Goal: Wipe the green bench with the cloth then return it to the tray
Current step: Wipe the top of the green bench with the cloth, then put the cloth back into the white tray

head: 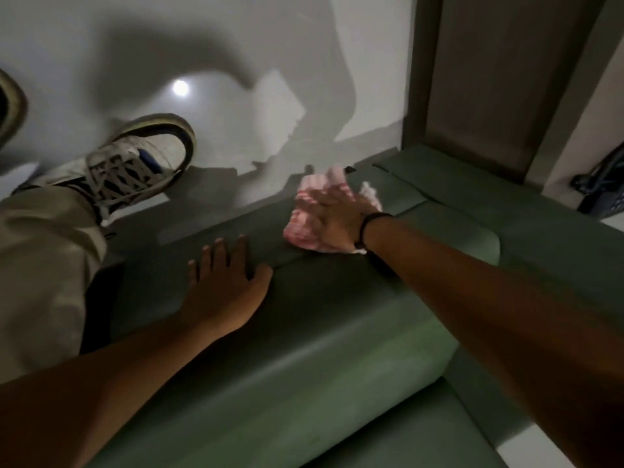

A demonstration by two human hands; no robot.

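Head view: 2 bare arms over the green bench (337, 349).
Cloth: pink-and-white cloth (305, 228), bunched on the bench's far edge, just right of centre.
Right hand (337, 221): flat on the cloth, fingers extended, pressing down; black wristband (371, 228).
Left hand (223, 282): open, palm flat on bench, near left of cloth.
Floor: sneaker (135, 167), far left.

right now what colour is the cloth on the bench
Pink and white stripes on the cloth, seen in the head view.
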